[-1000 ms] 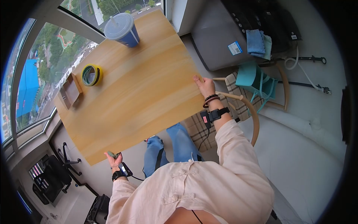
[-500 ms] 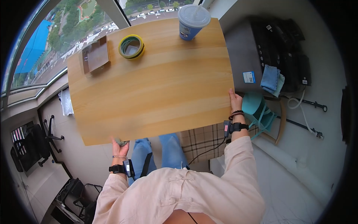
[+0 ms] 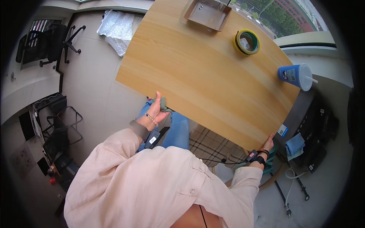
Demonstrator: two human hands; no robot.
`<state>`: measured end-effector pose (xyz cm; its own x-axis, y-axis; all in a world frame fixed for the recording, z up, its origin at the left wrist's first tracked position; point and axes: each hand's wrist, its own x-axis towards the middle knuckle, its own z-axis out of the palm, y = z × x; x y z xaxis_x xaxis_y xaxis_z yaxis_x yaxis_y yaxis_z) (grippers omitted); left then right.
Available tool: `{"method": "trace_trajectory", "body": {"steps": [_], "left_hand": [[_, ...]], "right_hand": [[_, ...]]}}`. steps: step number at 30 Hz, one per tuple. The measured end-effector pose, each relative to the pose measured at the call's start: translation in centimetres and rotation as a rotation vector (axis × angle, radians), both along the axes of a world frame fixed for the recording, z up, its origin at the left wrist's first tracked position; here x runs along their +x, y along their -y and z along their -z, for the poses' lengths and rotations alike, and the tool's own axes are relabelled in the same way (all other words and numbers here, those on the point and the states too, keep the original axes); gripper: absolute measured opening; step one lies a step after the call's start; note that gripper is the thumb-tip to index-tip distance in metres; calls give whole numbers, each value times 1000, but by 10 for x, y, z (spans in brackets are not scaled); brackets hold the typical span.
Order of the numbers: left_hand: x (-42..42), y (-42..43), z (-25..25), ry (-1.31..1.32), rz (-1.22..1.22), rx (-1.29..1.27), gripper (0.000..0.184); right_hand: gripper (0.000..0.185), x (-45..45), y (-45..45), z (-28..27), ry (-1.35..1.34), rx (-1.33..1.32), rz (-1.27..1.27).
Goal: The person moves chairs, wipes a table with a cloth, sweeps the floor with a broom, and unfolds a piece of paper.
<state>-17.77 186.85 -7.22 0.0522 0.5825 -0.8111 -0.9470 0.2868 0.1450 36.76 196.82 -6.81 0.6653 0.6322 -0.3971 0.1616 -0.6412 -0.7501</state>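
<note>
My left hand (image 3: pixel 155 110) is at the near edge of the wooden tabletop (image 3: pixel 201 79), thumb pointing up along it. Its fingers are closed on a crumpled grey-green cloth (image 3: pixel 163 105), pressed against that edge; part of the cloth is hidden. At the near right corner, my right hand (image 3: pixel 268 143) grips the tabletop's side, its fingers partly hidden. On the top stand a shallow brown open box (image 3: pixel 208 16), a yellow-and-black roll of tape (image 3: pixel 237 42) with other rolls inside it, and a blue cup (image 3: pixel 289 74) with a clear lid and straw.
Bubble wrap (image 3: pixel 116 32) lies on the floor at the left, near an office chair (image 3: pixel 57 43). A plaid-covered seat (image 3: pixel 211 140) is under the near edge. Right of the table stands a dark box (image 3: pixel 304 121) with a blue cloth (image 3: pixel 295 144) on it. A cable runs to my right wrist.
My view has turned left, so the table appears rotated. My left hand, with the cloth, sits somewhat farther from the left corner. My right hand has shifted towards the near right corner.
</note>
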Motion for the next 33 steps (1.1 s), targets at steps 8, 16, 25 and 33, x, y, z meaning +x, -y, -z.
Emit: {"method": "trace_trajectory", "body": {"steps": [8, 16, 25, 33], "left_hand": [[-6, 7, 12, -56, 273, -60, 54], [-135, 82, 25, 54, 358, -8, 43], [-464, 311, 76, -268, -631, -252, 47], [-495, 501, 112, -332, -1169, -818, 52]], "right_hand": [[52, -138, 15, -15, 970, -266, -368], [57, -497, 74, 9, 966, -1, -956], [51, -807, 153, 27, -113, 75, -1804], [30, -916, 163, -12, 223, 240, -2353]]}}
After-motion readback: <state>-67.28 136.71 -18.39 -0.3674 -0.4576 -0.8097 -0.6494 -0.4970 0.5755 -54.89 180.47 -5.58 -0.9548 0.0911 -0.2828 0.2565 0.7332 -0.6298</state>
